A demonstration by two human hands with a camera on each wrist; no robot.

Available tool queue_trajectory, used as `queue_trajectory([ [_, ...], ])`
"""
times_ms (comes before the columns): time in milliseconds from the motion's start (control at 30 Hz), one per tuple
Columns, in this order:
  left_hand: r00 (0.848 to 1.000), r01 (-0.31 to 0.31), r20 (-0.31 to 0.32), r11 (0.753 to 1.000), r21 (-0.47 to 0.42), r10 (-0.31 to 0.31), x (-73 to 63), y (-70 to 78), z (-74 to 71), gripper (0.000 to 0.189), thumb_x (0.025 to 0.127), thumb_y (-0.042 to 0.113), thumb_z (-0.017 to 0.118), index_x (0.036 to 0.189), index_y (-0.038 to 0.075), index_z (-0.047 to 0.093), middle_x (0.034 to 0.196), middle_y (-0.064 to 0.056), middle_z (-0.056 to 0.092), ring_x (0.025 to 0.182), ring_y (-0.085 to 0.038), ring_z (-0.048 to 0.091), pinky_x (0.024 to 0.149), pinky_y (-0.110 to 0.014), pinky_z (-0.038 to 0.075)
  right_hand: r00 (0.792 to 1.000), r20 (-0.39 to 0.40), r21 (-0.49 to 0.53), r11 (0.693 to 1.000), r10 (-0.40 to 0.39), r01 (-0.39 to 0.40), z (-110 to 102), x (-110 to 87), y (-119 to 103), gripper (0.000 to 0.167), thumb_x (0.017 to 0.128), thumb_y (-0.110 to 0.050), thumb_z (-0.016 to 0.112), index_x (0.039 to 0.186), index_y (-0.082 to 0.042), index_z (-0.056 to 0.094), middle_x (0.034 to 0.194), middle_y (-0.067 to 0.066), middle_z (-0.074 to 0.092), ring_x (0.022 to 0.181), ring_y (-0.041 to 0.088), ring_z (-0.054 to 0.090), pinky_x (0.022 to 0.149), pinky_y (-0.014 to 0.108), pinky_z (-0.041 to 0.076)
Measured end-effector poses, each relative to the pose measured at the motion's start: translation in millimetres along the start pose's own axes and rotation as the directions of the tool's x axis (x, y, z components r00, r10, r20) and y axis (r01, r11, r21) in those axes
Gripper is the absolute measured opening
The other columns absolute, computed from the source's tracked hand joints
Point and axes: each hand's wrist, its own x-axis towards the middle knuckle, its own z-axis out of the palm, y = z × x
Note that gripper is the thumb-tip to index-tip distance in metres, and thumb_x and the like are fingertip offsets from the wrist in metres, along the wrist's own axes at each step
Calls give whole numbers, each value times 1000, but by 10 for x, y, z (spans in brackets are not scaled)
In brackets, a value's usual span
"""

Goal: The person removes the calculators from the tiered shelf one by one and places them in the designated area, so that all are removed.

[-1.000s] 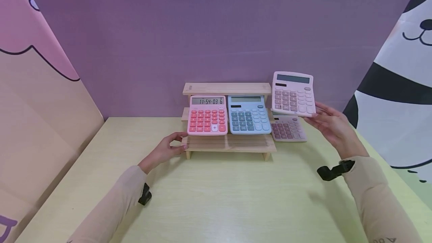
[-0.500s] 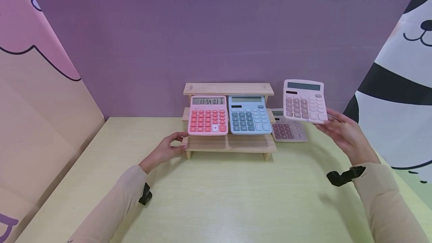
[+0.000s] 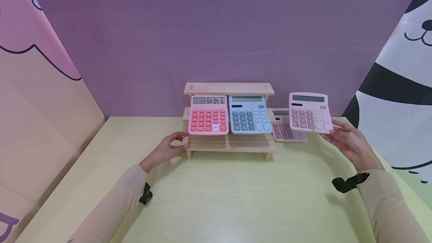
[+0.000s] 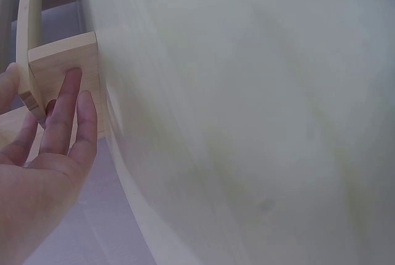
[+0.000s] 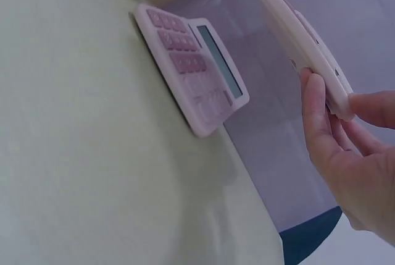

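Observation:
My right hand point(image 3: 351, 143) pinches the lower right corner of a pale pink calculator point(image 3: 309, 111), thumb on one face and fingers behind, as the right wrist view shows. The calculator is raised, its screen and keys facing me. Below and behind it, a second pale pink calculator point(image 5: 191, 70) lies on the table, partly covered in the head view. My left hand point(image 3: 165, 151) grips the left end of the lowest step of a wooden rack point(image 3: 233, 143). In the left wrist view, its fingers point(image 4: 62, 113) reach under the step against the rack's leg point(image 4: 86, 61).
A bright pink calculator point(image 3: 208, 115) with a lit clock display and a blue calculator point(image 3: 250, 115) lean side by side on the rack. The pale wood table point(image 3: 233, 194) meets a purple backdrop point(image 3: 216, 29) behind. Cartoon-printed panels point(image 3: 401, 104) flank both sides.
My right hand has moved right and down with the pale pink calculator, away from the rack. My left hand stays on the rack.

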Motion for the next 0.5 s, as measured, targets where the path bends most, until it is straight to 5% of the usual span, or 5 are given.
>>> queue_trajectory([
  [200,1000,0,-4,1000,-11,0,-1,9,1,53,87,19,62,135,9,41,123,-18,41,100,-24,51,87,-31,51,1000,17,-35,999,10,-10,-173,15,23,40,92,14,33,114,-9,57,106,6,64,95,22,64,82,33,54],
  [400,1000,-5,-5,1000,-16,5,-9,23,7,53,88,18,62,135,8,40,124,-19,41,103,-26,49,88,-34,51,997,-55,-63,996,58,-62,-321,4,44,40,91,14,34,106,-13,60,100,3,65,91,20,64,79,33,55],
  [500,1000,-2,-6,1000,-23,2,-11,28,12,53,88,17,61,136,8,40,124,-19,41,106,-28,48,88,-35,51,990,-110,-97,990,89,-100,-362,-13,38,44,91,13,37,120,-16,52,98,0,64,89,18,64,81,33,55],
])
